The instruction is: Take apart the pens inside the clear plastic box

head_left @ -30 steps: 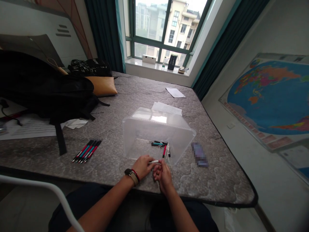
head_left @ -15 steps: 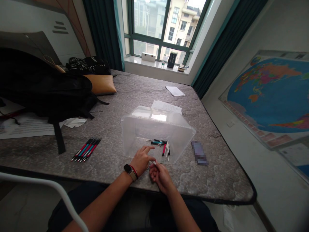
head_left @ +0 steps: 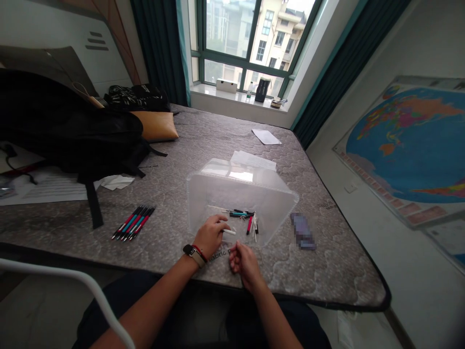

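A clear plastic box (head_left: 196, 194) lies on its side with its mouth toward me. In front of that mouth, my left hand (head_left: 210, 236) pinches a short white stick-like piece (head_left: 229, 232) whose exact kind I cannot make out. My right hand (head_left: 246, 264) rests to the right, fingers curled and thumb against the forefinger; whatever it may hold is hidden. Inside the box are teal and black pen parts (head_left: 241, 214), a red pen part (head_left: 249, 225) and several thin white sticks (head_left: 255, 228). A row of assembled red, teal and black pens (head_left: 133, 223) lies to the left.
Everything lies on a grey patterned mattress (head_left: 174, 261). A blurred-out purple-grey object (head_left: 303, 231) is right of the box, and paper sheets (head_left: 252, 159) lie behind it. At the left are a black backpack (head_left: 72, 126) and a tan pouch (head_left: 160, 126). A white curved bar (head_left: 80, 276) crosses the lower left.
My hands have come apart: the left has drawn away from the right with the white piece between its fingers. My right hand stays curled near the same spot.
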Motion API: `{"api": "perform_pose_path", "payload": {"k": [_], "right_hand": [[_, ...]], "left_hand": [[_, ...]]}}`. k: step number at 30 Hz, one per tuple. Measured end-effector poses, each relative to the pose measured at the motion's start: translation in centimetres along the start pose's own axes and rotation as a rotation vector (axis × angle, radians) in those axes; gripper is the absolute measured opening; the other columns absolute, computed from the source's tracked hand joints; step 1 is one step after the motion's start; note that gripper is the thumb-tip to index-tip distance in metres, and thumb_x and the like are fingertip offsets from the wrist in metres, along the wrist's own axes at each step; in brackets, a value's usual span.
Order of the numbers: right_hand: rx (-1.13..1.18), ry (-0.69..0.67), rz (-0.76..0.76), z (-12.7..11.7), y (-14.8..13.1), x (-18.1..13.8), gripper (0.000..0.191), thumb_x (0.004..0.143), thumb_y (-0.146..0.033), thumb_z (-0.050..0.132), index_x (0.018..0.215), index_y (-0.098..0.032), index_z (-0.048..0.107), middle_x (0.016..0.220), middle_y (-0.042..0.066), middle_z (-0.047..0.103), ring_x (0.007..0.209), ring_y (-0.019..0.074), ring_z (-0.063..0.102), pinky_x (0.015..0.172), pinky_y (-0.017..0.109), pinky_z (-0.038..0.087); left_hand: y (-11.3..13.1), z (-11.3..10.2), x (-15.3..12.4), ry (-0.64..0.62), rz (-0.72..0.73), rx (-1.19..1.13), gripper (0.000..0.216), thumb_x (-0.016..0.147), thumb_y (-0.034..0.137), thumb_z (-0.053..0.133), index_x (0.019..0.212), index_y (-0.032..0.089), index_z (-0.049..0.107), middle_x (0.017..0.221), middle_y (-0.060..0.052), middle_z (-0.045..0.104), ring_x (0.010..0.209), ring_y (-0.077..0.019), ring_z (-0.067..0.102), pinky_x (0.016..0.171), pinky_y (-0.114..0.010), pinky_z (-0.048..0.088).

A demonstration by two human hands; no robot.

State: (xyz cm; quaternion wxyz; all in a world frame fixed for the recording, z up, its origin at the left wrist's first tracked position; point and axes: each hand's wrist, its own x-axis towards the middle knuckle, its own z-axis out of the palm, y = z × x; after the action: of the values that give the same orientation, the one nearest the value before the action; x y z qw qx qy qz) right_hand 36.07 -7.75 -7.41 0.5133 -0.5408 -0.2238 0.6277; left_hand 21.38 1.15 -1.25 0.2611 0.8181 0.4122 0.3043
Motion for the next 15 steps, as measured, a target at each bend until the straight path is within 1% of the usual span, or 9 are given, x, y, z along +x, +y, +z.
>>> {"api": "perform_pose_path", "payload": {"k": [2, 3, 5, 7, 9, 11, 12, 13, 15], "right_hand": [[-0.252, 0.094, -0.164, -0.1, -0.1, -0.2, 0.041, 0.084, -0.058, 0.056, 0.076, -0.017, 0.058, 0.054, -0.003, 0.056, 0.037, 0.0095, 0.045, 0.036, 0.02, 0.029], [-0.381, 0.141, -0.255, -0.1, -0.2, -0.3, 0.039, 0.085, -0.055, 0.055, 0.075, -0.017, 0.058, 0.055, -0.003, 0.056, 0.039, 0.0103, 0.047, 0.039, 0.021, 0.032], [-0.609, 0.222, -0.424, -0.2, -0.7, -0.7, 0.035, 0.089, -0.048, 0.052, 0.076, -0.017, 0.061, 0.06, -0.001, 0.059, 0.05, 0.0132, 0.054, 0.049, 0.024, 0.04], [-0.79, 0.271, -0.559, -0.1, -1.4, -0.8, 0.029, 0.092, -0.04, 0.05, 0.08, -0.017, 0.064, 0.07, 0.003, 0.064, 0.063, 0.0164, 0.059, 0.062, 0.027, 0.045], [-0.942, 0.29, -0.68, 0.1, -2.4, -0.3, 0.024, 0.092, -0.033, 0.049, 0.091, -0.018, 0.066, 0.089, 0.008, 0.067, 0.081, 0.0201, 0.063, 0.076, 0.031, 0.049], [-1.105, 0.28, -0.778, 0.5, -3.3, 0.7, 0.027, 0.091, -0.028, 0.049, 0.109, -0.017, 0.066, 0.115, 0.013, 0.064, 0.107, 0.0244, 0.06, 0.094, 0.037, 0.045], [-1.196, 0.262, -0.807, 0.7, -3.7, 1.3, 0.031, 0.09, -0.027, 0.05, 0.116, -0.017, 0.064, 0.127, 0.014, 0.059, 0.12, 0.0265, 0.053, 0.102, 0.041, 0.041], [-1.289, 0.226, -0.819, 0.9, -3.9, 1.8, 0.035, 0.089, -0.026, 0.051, 0.121, -0.017, 0.062, 0.135, 0.014, 0.055, 0.13, 0.0283, 0.045, 0.108, 0.044, 0.035], [-1.441, 0.128, -0.801, 1.3, -3.8, 2.6, 0.039, 0.089, -0.026, 0.053, 0.126, -0.017, 0.06, 0.146, 0.013, 0.047, 0.141, 0.0307, 0.031, 0.113, 0.05, 0.026]], "left_hand": [[-0.1, -0.1, 0.1, 0.015, -0.093, -0.059, 0.033, 0.078, 0.001, 0.048, 0.093, 0.02, 0.071, 0.101, -0.006, 0.068, 0.097, -0.0197, 0.061, 0.088, -0.032, 0.047], [-0.2, -0.2, 0.2, 0.014, -0.134, -0.084, 0.032, 0.08, 0.003, 0.046, 0.095, 0.019, 0.07, 0.095, -0.005, 0.069, 0.091, -0.0187, 0.063, 0.085, -0.03, 0.047], [-0.2, -0.3, 0.3, 0.005, -0.205, -0.124, 0.028, 0.087, 0.009, 0.044, 0.1, 0.019, 0.066, 0.089, -0.004, 0.07, 0.083, -0.0174, 0.064, 0.077, -0.027, 0.047], [-0.1, -0.3, 0.4, -0.003, -0.25, -0.154, 0.025, 0.093, 0.018, 0.042, 0.106, 0.019, 0.063, 0.086, -0.003, 0.071, 0.078, -0.017, 0.065, 0.072, -0.026, 0.046], [0.1, -0.3, 0.3, 0.001, -0.277, -0.166, 0.025, 0.096, 0.027, 0.041, 0.107, 0.019, 0.061, 0.081, -0.003, 0.071, 0.076, -0.0174, 0.066, 0.071, -0.026, 0.045], [0.2, -0.3, 0.3, 0.0, -0.293, -0.163, 0.026, 0.097, 0.034, 0.04, 0.101, 0.02, 0.061, 0.076, -0.003, 0.07, 0.074, -0.0175, 0.066, 0.07, -0.026, 0.044], [0.2, -0.3, 0.2, -0.002, -0.304, -0.158, 0.026, 0.097, 0.036, 0.04, 0.098, 0.02, 0.061, 0.073, -0.002, 0.069, 0.072, -0.0174, 0.066, 0.069, -0.026, 0.043], [0.1, -0.4, 0.2, -0.003, -0.317, -0.151, 0.027, 0.097, 0.037, 0.039, 0.095, 0.02, 0.06, 0.071, -0.002, 0.068, 0.069, -0.0172, 0.066, 0.067, -0.025, 0.043], [-0.1, -0.5, 0.2, 0.002, -0.345, -0.136, 0.029, 0.097, 0.039, 0.039, 0.091, 0.02, 0.06, 0.067, -0.001, 0.067, 0.066, -0.0169, 0.065, 0.065, -0.025, 0.041]]}}
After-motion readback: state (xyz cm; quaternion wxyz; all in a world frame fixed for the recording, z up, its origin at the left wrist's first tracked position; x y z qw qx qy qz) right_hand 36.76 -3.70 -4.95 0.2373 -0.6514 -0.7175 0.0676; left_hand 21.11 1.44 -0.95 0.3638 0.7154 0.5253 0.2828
